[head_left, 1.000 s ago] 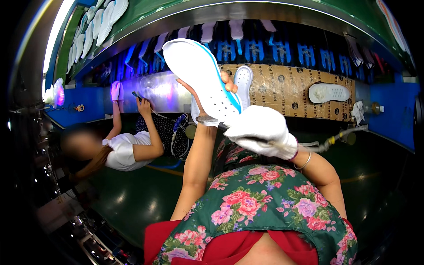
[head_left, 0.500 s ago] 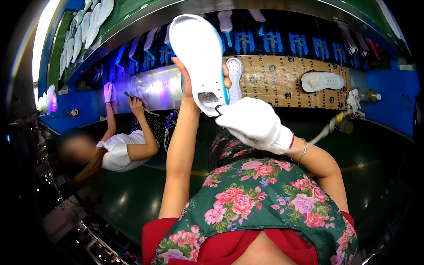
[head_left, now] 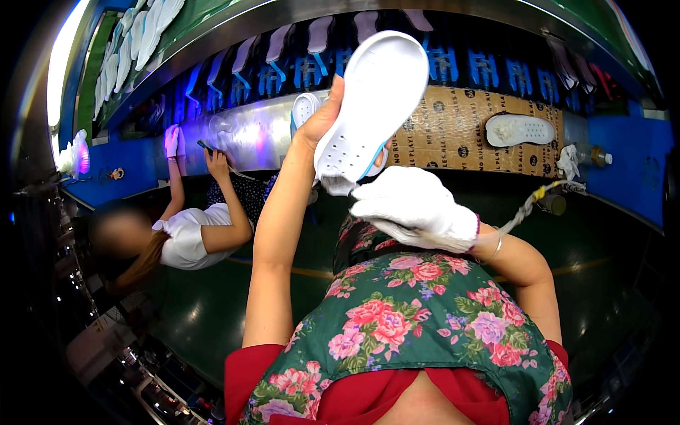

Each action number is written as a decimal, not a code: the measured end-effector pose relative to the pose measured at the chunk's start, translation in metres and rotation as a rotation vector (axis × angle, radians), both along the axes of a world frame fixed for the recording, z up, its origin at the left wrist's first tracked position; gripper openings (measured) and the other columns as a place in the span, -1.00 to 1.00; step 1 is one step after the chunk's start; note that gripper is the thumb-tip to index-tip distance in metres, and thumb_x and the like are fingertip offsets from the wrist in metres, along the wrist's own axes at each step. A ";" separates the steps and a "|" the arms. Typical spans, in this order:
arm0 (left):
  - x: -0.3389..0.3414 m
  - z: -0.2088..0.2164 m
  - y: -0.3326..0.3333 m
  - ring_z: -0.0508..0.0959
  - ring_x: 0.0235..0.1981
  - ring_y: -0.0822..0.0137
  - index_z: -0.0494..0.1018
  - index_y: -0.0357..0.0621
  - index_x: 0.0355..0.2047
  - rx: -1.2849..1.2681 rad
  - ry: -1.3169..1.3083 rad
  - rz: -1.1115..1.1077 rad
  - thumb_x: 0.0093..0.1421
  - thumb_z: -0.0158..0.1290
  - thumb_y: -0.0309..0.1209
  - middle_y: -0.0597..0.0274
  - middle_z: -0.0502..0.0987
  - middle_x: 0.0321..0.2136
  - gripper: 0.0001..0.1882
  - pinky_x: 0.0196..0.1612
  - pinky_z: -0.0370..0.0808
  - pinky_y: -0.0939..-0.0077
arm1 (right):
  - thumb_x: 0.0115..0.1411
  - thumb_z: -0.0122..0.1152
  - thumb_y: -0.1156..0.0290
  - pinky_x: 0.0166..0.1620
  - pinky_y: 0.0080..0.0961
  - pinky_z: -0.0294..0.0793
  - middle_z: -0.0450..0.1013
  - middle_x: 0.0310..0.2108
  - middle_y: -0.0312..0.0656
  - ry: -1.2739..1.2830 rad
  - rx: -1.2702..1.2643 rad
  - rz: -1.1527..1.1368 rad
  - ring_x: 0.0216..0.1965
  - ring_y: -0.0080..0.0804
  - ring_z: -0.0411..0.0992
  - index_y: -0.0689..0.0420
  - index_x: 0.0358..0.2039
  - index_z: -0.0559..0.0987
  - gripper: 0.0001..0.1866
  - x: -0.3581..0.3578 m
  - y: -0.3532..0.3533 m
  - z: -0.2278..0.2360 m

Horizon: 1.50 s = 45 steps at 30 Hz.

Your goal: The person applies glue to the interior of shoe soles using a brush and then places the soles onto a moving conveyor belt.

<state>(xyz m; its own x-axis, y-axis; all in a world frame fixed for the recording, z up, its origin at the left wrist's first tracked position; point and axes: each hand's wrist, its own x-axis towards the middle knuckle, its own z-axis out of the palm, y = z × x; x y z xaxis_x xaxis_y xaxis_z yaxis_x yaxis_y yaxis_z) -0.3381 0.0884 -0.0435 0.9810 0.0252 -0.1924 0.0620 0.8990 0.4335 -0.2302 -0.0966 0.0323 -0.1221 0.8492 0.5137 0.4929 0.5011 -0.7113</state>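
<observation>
Violet glare on metal bench (head_left: 263, 134); white tube (head_left: 66, 60) glows upper left; edges bend

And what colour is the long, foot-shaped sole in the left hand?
The foot-shaped sole is white with a blue side stripe, best seen in the head view.

Shoe sole (head_left: 386, 85) before cardboard (head_left: 453, 131), second sole (head_left: 525, 132) on the cardboard's right part, co-worker (head_left: 191, 239) at left.

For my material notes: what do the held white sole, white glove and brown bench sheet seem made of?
White shoe sole: likely moulded foam or rubber, matte, given its smooth surface and neat holes.
White glove: probably knitted cotton or a blend, matte, from its soft, fuzzy look.
Brown sheet: perhaps cardboard under glossy printed film, as highlights suggest.
</observation>
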 end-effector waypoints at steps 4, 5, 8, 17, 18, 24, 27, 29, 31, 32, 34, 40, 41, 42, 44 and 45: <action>0.003 -0.005 0.005 0.58 -0.13 0.01 0.29 -0.17 0.21 0.157 0.262 0.016 0.14 -0.18 0.37 -0.13 0.52 -0.09 -0.08 -0.22 0.62 0.16 | -0.05 0.38 0.51 -0.31 -0.43 0.54 0.60 -0.29 -0.24 0.137 -0.042 -0.041 -0.34 -0.27 0.56 -0.02 -0.28 0.67 -0.73 0.009 -0.001 0.008; 0.007 -0.002 0.003 0.58 -0.07 0.09 0.33 -0.18 0.19 0.150 0.342 0.085 0.19 -0.17 0.31 -0.08 0.52 -0.02 -0.15 -0.12 0.61 0.23 | -0.06 0.37 0.52 -0.31 -0.42 0.54 0.59 -0.29 -0.24 0.024 0.000 -0.048 -0.34 -0.25 0.56 -0.02 -0.25 0.65 -0.71 0.008 0.001 0.001; 0.014 0.004 0.011 0.56 -0.02 0.23 0.34 -0.20 0.19 0.676 0.419 -0.165 0.26 -0.20 0.25 -0.04 0.49 0.04 -0.20 -0.03 0.56 0.39 | -0.07 0.33 0.53 -0.30 -0.34 0.55 0.53 -0.31 -0.25 -0.143 -0.002 0.045 -0.33 -0.23 0.53 0.03 -0.27 0.59 -0.71 0.007 -0.001 -0.002; 0.023 0.017 0.014 0.38 0.15 0.30 0.29 -0.16 0.25 0.757 0.394 -0.239 0.24 -0.33 0.37 0.08 0.37 0.18 -0.09 0.14 0.37 0.44 | -0.01 0.36 0.55 -0.23 -0.44 0.52 0.59 -0.33 -0.16 0.248 -0.311 0.044 -0.32 -0.28 0.56 0.13 -0.34 0.66 -0.83 0.028 -0.001 0.009; 0.021 0.008 0.009 0.37 0.17 0.30 0.25 -0.14 0.27 0.584 0.342 -0.112 0.26 -0.36 0.35 0.11 0.36 0.18 -0.11 0.17 0.35 0.43 | 0.02 0.34 0.55 -0.21 -0.46 0.53 0.60 -0.30 -0.17 0.336 -0.386 -0.017 -0.31 -0.32 0.56 0.15 -0.36 0.67 -0.87 0.032 -0.007 0.008; -0.004 -0.022 -0.034 0.62 -0.24 -0.08 0.16 0.04 0.28 -0.173 -0.101 0.128 0.36 -0.47 0.20 -0.09 0.51 -0.10 -0.31 -0.18 0.62 -0.10 | 0.05 0.27 0.64 -0.15 -0.57 0.47 0.58 -0.28 -0.12 0.651 -0.361 -0.534 -0.28 -0.47 0.50 0.32 -0.28 0.64 -0.82 0.059 -0.007 -0.006; -0.003 -0.035 -0.058 0.58 -0.11 -0.06 0.20 -0.24 0.22 -0.178 -0.044 0.223 0.43 -0.32 -0.19 -0.14 0.47 -0.02 -0.51 -0.01 0.55 0.02 | 0.04 0.31 0.62 -0.14 -0.53 0.48 0.58 -0.29 -0.12 0.343 -0.261 -0.511 -0.27 -0.41 0.52 0.29 -0.30 0.64 -0.83 0.066 -0.001 -0.009; 0.002 -0.022 -0.068 0.52 0.01 0.03 0.20 -0.23 0.22 -0.007 0.088 0.322 0.43 -0.28 -0.21 -0.08 0.45 0.05 -0.53 0.12 0.46 0.08 | 0.02 0.33 0.62 -0.14 -0.50 0.49 0.58 -0.31 -0.11 0.299 -0.251 -0.477 -0.27 -0.38 0.54 0.28 -0.33 0.64 -0.84 0.068 0.001 -0.008; -0.001 -0.016 -0.076 0.44 0.11 0.15 0.19 -0.15 0.25 0.048 0.176 0.357 0.42 -0.25 -0.21 0.04 0.41 0.11 -0.53 0.23 0.33 0.10 | -0.02 0.35 0.62 -0.15 -0.47 0.50 0.58 -0.32 -0.10 0.286 -0.241 -0.423 -0.28 -0.35 0.54 0.28 -0.34 0.64 -0.83 0.067 0.001 -0.009; -0.002 -0.018 -0.074 0.50 0.02 0.16 0.20 -0.08 0.25 0.140 0.109 0.287 0.41 -0.20 -0.20 0.09 0.43 0.09 -0.53 0.09 0.48 0.11 | -0.05 0.36 0.62 -0.15 -0.46 0.50 0.59 -0.33 -0.09 0.264 -0.263 -0.420 -0.28 -0.32 0.55 0.27 -0.35 0.64 -0.82 0.065 -0.001 -0.008; -0.014 -0.017 -0.076 0.56 -0.06 0.12 0.16 -0.02 0.28 0.201 0.154 0.252 0.36 -0.09 -0.22 0.01 0.42 0.08 -0.48 -0.06 0.61 0.17 | -0.05 0.36 0.61 -0.15 -0.46 0.51 0.59 -0.34 -0.09 0.267 -0.278 -0.380 -0.28 -0.32 0.56 0.26 -0.37 0.64 -0.82 0.058 -0.002 -0.005; -0.027 -0.006 -0.087 0.43 0.11 -0.10 0.14 -0.02 0.31 -0.412 -0.159 0.486 0.31 -0.38 0.26 -0.03 0.24 0.25 -0.23 0.16 0.40 -0.09 | -0.03 0.38 0.56 -0.21 -0.47 0.51 0.60 -0.36 -0.11 0.206 -0.206 -0.391 -0.32 -0.31 0.56 0.21 -0.35 0.67 -0.83 0.036 -0.012 -0.002; -0.028 0.004 -0.088 0.42 0.14 -0.06 0.14 -0.06 0.30 -0.436 -0.137 0.537 0.34 -0.35 0.20 -0.01 0.28 0.23 -0.26 0.16 0.40 -0.04 | -0.03 0.38 0.57 -0.21 -0.46 0.51 0.60 -0.34 -0.11 0.178 -0.176 -0.382 -0.32 -0.29 0.56 0.20 -0.34 0.67 -0.82 0.032 -0.010 0.002; -0.027 0.009 -0.090 0.40 0.17 -0.03 0.15 -0.10 0.29 -0.460 -0.112 0.577 0.36 -0.33 0.14 0.01 0.31 0.21 -0.30 0.17 0.41 0.01 | -0.04 0.38 0.57 -0.20 -0.46 0.51 0.60 -0.33 -0.11 0.149 -0.148 -0.382 -0.31 -0.28 0.56 0.19 -0.34 0.67 -0.81 0.030 -0.009 0.006; -0.038 -0.014 -0.097 0.41 0.15 -0.02 0.11 -0.16 0.31 -0.524 -0.253 0.502 0.28 -0.17 0.03 -0.10 0.29 0.22 -0.28 0.22 0.35 0.02 | -0.04 0.39 0.57 -0.19 -0.45 0.51 0.61 -0.31 -0.11 0.173 -0.111 -0.372 -0.30 -0.26 0.56 0.18 -0.33 0.67 -0.80 0.027 -0.005 0.010; -0.036 -0.016 -0.099 0.41 0.15 -0.08 0.10 -0.24 0.30 -0.571 -0.259 0.561 0.15 -0.06 -0.05 -0.15 0.33 0.18 -0.21 0.22 0.36 0.02 | -0.04 0.39 0.56 -0.19 -0.45 0.51 0.61 -0.31 -0.12 0.160 -0.129 -0.388 -0.30 -0.25 0.57 0.17 -0.32 0.67 -0.79 0.027 -0.005 0.012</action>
<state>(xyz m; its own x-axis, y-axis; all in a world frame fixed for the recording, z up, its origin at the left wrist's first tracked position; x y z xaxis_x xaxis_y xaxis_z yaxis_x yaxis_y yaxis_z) -0.3738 -0.0103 -0.0596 0.8668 0.4896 -0.0945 -0.4986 0.8522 -0.1586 -0.2037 -0.1017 0.0448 0.2909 0.8751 0.3868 0.5053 0.2027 -0.8388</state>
